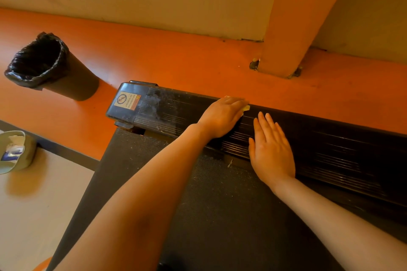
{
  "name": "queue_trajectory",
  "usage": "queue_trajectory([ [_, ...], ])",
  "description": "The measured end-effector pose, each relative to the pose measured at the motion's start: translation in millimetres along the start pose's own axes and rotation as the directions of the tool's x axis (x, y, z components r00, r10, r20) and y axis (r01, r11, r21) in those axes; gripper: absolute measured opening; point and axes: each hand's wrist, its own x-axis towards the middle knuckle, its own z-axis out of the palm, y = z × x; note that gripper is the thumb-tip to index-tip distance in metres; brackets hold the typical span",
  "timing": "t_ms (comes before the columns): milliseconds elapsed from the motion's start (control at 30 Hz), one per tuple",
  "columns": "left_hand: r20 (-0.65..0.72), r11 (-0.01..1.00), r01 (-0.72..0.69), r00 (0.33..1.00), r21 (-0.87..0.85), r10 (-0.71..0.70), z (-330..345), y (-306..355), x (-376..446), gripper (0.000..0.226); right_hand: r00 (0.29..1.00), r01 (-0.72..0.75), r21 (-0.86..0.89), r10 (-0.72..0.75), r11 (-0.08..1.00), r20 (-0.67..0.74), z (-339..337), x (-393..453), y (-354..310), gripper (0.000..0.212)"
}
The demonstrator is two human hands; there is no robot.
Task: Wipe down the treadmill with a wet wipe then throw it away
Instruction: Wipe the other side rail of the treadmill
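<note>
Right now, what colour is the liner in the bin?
Black. The liner is folded over the bin's rim, seen in the head view, its only view.

Gym, treadmill [220,204], orange floor [176,59]

Dusty black ribbed treadmill [330,149] side rail, pale wet wipe [246,108] pressed on it
</note>
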Motion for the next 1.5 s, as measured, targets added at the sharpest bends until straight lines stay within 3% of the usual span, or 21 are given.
queue_trajectory([
  [267,0.020,0.997,0.055,0.998,0.057,-0.056,-8.7,-19.9,-3.9,0.042,1.000,-0.001,0.014,0.001,1.000,-0.012,0.6,-0.3,0.1,0.047],
  [433,0.003,0.985,0.161,0.987,0.068,-0.161,-22.9,-49.8,-21.0,0.042,1.000,0.001,0.000,-0.001,1.000,0.010,0.0,-0.4,-0.2,0.056],
  [667,0.045,0.949,0.309,0.949,0.069,-0.312,-40.2,-79.7,-29.2,0.045,0.999,-0.019,0.031,0.018,0.999,0.039,-1.6,1.0,-1.5,0.048],
  [867,0.178,0.969,0.221,0.955,0.109,-0.238,-45.7,-88.5,-35.9,0.053,0.985,-0.044,0.118,0.023,0.992,0.171,-24.0,1.3,-13.4,0.054],
  [1133,0.315,0.978,0.075,0.939,0.197,-0.136,-66.4,-98.2,-46.6,0.056,0.934,0.211,0.068,-0.222,0.975,0.280,-55.2,28.0,-42.8,0.055],
  [1333,0.309,0.981,-0.016,0.950,0.192,-0.045,-70.4,-112.8,-46.5,0.056,0.972,-0.046,0.190,0.000,0.981,0.234,-40.5,62.0,-87.6,0.055],
  [1500,0.114,0.997,-0.022,0.993,0.076,0.013,-49.8,-127.2,-58.2,0.053,0.955,-0.248,0.219,0.201,0.944,0.216,-13.1,74.7,-111.8,0.052],
])
